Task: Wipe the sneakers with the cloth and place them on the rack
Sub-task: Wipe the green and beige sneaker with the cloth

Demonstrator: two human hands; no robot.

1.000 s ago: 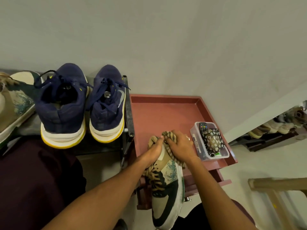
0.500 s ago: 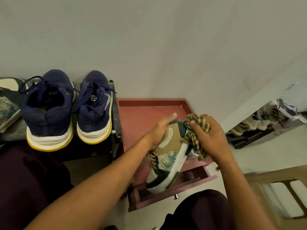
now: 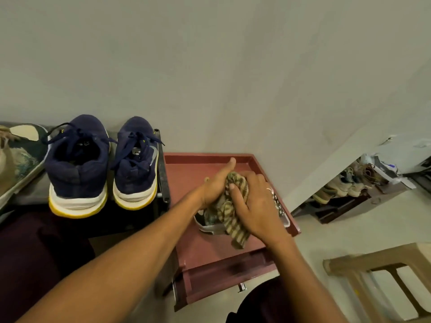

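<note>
Treat the sneaker (image 3: 208,220), over the red table (image 3: 184,173), as probably light, stiff-soled and soft-sided: grip midway with the curled left hand (image 3: 213,186), rub with the limp cloth (image 3: 233,229) bunched in the clenched right hand (image 3: 255,206), lift by the sole toward the rack (image 3: 164,183).
</note>
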